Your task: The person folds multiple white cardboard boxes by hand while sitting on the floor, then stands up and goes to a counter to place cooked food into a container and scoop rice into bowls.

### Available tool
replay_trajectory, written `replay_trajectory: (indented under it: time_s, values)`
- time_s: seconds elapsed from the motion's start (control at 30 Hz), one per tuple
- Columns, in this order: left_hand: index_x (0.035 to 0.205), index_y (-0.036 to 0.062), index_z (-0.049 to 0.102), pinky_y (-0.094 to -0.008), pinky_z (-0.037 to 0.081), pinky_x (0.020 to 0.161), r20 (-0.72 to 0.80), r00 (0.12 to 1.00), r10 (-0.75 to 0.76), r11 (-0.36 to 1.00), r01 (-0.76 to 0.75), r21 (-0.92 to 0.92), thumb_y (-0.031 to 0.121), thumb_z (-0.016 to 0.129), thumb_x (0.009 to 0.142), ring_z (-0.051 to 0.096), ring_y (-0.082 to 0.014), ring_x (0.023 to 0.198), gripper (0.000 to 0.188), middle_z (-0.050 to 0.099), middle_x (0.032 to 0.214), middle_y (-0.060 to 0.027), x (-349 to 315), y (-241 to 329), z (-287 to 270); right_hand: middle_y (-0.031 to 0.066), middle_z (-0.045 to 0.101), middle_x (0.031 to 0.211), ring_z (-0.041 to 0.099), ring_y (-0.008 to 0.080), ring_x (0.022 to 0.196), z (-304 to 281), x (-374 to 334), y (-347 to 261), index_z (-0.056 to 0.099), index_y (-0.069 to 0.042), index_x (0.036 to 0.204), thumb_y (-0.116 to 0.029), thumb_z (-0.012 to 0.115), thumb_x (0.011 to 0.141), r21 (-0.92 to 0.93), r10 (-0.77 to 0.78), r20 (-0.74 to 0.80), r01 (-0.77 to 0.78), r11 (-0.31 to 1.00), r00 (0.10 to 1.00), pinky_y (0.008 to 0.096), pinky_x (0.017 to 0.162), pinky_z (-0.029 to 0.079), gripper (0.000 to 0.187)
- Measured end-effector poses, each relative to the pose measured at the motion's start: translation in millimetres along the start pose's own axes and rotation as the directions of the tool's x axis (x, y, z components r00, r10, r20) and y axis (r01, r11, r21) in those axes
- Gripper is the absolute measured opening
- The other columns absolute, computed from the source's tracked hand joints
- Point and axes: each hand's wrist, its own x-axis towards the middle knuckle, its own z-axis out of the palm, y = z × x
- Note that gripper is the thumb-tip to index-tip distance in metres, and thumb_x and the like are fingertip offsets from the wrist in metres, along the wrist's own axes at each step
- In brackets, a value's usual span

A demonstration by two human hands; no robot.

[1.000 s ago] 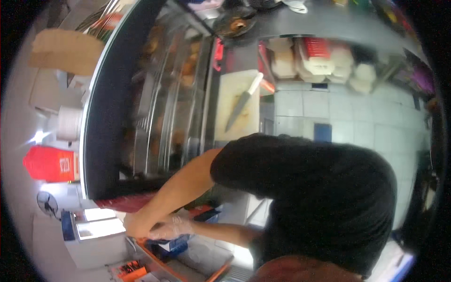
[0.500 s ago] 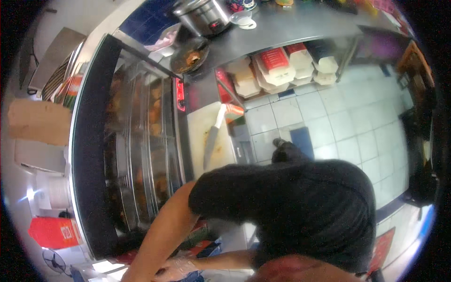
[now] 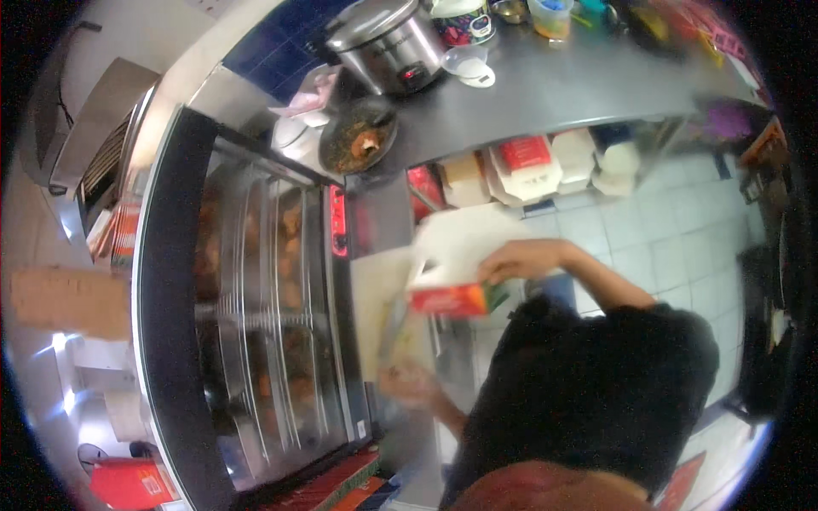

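Note:
My right hand (image 3: 515, 258) grips the edge of a red and white takeaway box (image 3: 456, 247), whose white flap or inside faces up and whose red printed side points toward me. The box is tilted and blurred, held over the far side of a pale cutting board (image 3: 365, 311). On that board lies a large knife (image 3: 394, 336), its white handle now hidden by the box. My left hand (image 3: 407, 383), smeared by motion and seemingly in a thin clear glove, is near the board's closer end. Its fingers cannot be made out.
A glass-sided food warmer (image 3: 281, 315) with fried pieces on racks stands left of the board. Beyond are a dark pan (image 3: 358, 140), a rice cooker (image 3: 383, 43) and a steel counter (image 3: 562, 72). Stacked boxes (image 3: 524, 170) sit below the counter.
Both hands were down by the warmer's lower end. My right hand has come up and now holds the takeaway box over the board; my left hand has risen toward the board too.

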Motion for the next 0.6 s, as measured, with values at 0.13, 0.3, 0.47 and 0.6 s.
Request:
replay_trajectory:
  time_s: [0.13, 0.3, 0.47, 0.6]
  values:
    - [0.129, -0.0002, 0.052, -0.043, 0.052, 0.091, 0.296, 0.94, 0.169, 0.977, -0.119, -0.178, 0.029, 0.071, 0.09, 0.058, -0.0362, 0.113, 0.052, 0.057, 0.125, -0.0206, 34.8, 80.6, 119.8, 0.0146, 0.068, 0.093, 0.066, 0.0322, 0.091, -24.4, -107.2, 88.9, 0.065, -0.007, 0.109, -0.014, 0.061, 0.091, -0.156, 0.295, -0.438, -0.395, 0.905, 0.849, 0.0413, 0.083, 0.051, 0.019]
    - [0.127, 0.0007, 0.053, -0.0407, 0.054, 0.084, 0.086, 0.867, 0.491, 0.839, -0.444, -0.314, 0.037, 0.062, 0.094, 0.064, -0.0312, 0.092, 0.05, 0.062, 0.111, -0.0178, 123.4, 44.2, 266.1, 0.0169, 0.068, 0.084, 0.067, 0.0363, 0.078, -74.4, -100.6, 110.4, 0.066, -0.011, 0.105, -0.019, 0.06, 0.09, -0.269, 0.185, -0.712, -0.506, 0.82, 0.678, 0.0481, 0.068, 0.051, 0.018]
    - [0.126, 0.0008, 0.053, -0.0404, 0.054, 0.083, 0.309, 0.842, 0.442, 0.851, -0.286, -0.44, 0.036, 0.062, 0.094, 0.064, -0.0303, 0.091, 0.049, 0.062, 0.11, -0.0169, 202.1, 109.3, 375.2, 0.0087, 0.067, 0.088, 0.067, 0.0317, 0.089, -98.4, -98.6, 65.3, 0.062, -0.015, 0.099, -0.014, 0.056, 0.088, -0.2, 0.248, -0.86, -0.742, 0.64, 0.446, 0.0479, 0.071, 0.05, 0.012]
    - [0.125, 0.0009, 0.053, -0.0402, 0.054, 0.081, 0.452, 0.798, 0.399, 0.881, -0.197, -0.43, 0.036, 0.062, 0.094, 0.063, -0.0295, 0.091, 0.048, 0.062, 0.109, -0.0163, 230.0, 124.4, 427.6, 0.0017, 0.064, 0.092, 0.065, 0.0237, 0.098, -108.8, -79.3, 63.5, 0.06, -0.019, 0.104, -0.013, 0.055, 0.087, -0.173, 0.327, -0.87, -0.849, 0.5, 0.37, 0.0458, 0.08, 0.045, 0.019]
